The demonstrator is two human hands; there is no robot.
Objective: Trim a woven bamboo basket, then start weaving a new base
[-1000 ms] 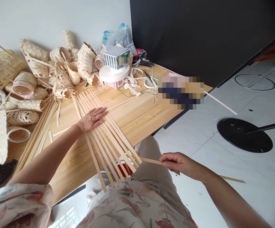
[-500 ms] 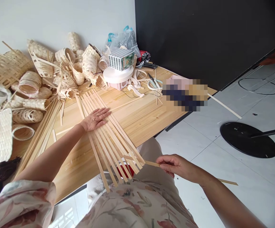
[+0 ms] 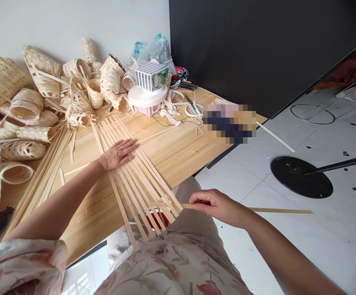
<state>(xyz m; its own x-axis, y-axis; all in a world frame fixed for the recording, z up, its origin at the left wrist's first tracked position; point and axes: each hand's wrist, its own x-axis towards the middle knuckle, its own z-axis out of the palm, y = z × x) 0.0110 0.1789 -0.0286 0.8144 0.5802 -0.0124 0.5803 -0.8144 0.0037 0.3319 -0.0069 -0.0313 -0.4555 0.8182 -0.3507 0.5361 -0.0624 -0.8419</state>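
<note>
Several long flat bamboo strips [image 3: 125, 189] lie side by side on the wooden table, their near ends jutting past its edge over my lap. My left hand [image 3: 118, 154] rests flat across them, fingers stretched out. Beyond the table edge, my right hand [image 3: 207, 201] pinches a single bamboo strip [image 3: 280, 210] between thumb and fingers. That strip's left end reaches crosswise in among the near ends of the laid strips, passing over some; the exact over and under order is hard to make out. Its other end sticks out to the right behind my wrist.
Woven bamboo baskets [image 3: 27, 104] pile up at the back left, beside a bundle of loose strips [image 3: 47, 172]. Scissors [image 3: 193, 107] and a white round stand [image 3: 148, 96] bearing a boxed stack [image 3: 152, 76] sit farther back. A black disc base [image 3: 300, 177] stands on the tiled floor.
My right hand has shifted slightly leftward and up with its strip, whose left end now extends farther across the laid strips. My left hand stays flat on them; the view has turned slightly right.
</note>
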